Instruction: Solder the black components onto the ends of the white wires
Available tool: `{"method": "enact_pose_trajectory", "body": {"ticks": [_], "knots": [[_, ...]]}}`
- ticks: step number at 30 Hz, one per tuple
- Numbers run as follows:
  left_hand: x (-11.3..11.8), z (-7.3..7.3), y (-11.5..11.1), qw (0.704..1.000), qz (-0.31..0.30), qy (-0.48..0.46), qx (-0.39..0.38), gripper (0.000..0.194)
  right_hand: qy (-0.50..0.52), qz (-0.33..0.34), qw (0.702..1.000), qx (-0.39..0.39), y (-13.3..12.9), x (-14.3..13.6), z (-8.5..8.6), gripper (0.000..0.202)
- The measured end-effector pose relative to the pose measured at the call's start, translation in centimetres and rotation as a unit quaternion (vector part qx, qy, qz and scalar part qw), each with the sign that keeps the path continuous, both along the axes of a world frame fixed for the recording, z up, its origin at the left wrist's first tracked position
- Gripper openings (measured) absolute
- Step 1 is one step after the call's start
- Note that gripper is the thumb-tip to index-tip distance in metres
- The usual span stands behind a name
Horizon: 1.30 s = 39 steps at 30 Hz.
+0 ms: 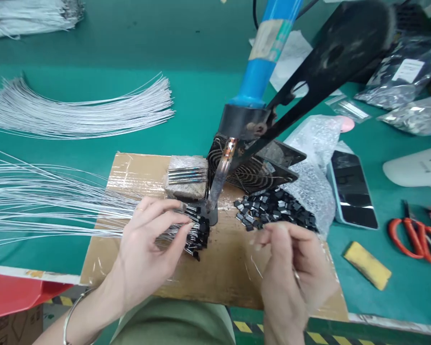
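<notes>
- The left hand is arched over a spread bunch of thin white wires, fingers bent and thumb tip nearly meeting the index fingertip; the gap is narrow, and I cannot tell whether one wire is pinched there
- Small black rectangular connectors cluster at the right ends of these wires, just beyond the left fingertips
- The right hand is blurred, its fingers curled and thumb drawn in close to the index finger; I cannot tell what, if anything, is between them
- Its fingertips are just in front of a loose pile of small black and grey rectangular pieces
- Under both hands lies a flat brown cardboard sheet partly covered in shiny tape, its bare surface showing between them, its near edge by the person's lap
- Above that gap slants a blue-handled soldering iron on a black metal arm, its tip close to the clustered connectors and limiting the room overhead
- Behind, a grey block with thin metal rods and a black fan with a round grille bound the far side
- Rightward, a yellow rectangular sponge and red-handled scissors lie well apart from the right hand
</notes>
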State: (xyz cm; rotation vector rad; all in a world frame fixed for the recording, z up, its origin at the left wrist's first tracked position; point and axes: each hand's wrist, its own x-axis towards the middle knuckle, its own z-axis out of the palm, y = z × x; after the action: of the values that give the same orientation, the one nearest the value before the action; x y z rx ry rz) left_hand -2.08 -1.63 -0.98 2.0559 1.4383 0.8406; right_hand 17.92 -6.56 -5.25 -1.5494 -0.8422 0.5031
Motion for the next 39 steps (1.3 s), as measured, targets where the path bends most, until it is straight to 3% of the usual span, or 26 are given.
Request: {"method": "enact_pose_trajectory", "body": {"ticks": [4, 7, 9, 12, 15, 19, 26, 31, 34, 39], "knots": [[-2.9, 0.8, 2.3, 0.989, 0.032, 0.090, 0.112, 0.011, 0.074, -0.013, 0.996, 0.055, -0.8, 2.7, -1.9, 0.034], [-5.8, 0.0, 7.6, 0.946, 0.049, 0.271, 0.173, 0.019, 0.099, -0.047, 0.992, 0.053, -1.0, 3.6, -3.3, 0.046], [-7.6, -1.2, 12.1, 0.913, 0.015, 0.366, 0.181, 0.026, 0.123, -0.057, 0.990, 0.038, -0.9, 3.5, -3.7, 0.049], [-9.5, -3.2, 18.1, 0.900, -0.009, 0.398, 0.175, 0.028, 0.128, -0.047, 0.990, 0.029, -0.8, 3.2, -3.7, 0.047], [-10.3, -4.1, 21.2, 0.900, -0.033, 0.400, 0.172, 0.029, 0.114, -0.038, 0.992, 0.033, -0.8, 3.1, -3.5, 0.045], [-10.9, -3.6, 21.6, 0.912, -0.031, 0.377, 0.158, 0.022, 0.111, -0.031, 0.993, 0.040, -0.8, 3.1, -3.3, 0.045], [-12.4, -1.3, 19.9, 0.954, 0.052, 0.272, 0.117, 0.018, 0.103, -0.018, 0.994, 0.030, -0.8, 3.1, -3.4, 0.045], [-12.7, -1.5, 19.2, 0.972, 0.060, 0.211, 0.079, 0.023, 0.105, -0.013, 0.994, 0.015, -0.9, 3.1, -3.4, 0.048], [-12.7, -2.1, 19.0, 0.972, 0.041, 0.220, 0.068, 0.029, 0.099, -0.007, 0.995, 0.003, -1.1, 3.1, -3.4, 0.047], [-12.0, -2.4, 18.3, 0.955, -0.072, 0.285, 0.047, 0.037, 0.088, 0.001, 0.996, -0.025, -1.3, 3.0, -3.3, 0.046]]}}
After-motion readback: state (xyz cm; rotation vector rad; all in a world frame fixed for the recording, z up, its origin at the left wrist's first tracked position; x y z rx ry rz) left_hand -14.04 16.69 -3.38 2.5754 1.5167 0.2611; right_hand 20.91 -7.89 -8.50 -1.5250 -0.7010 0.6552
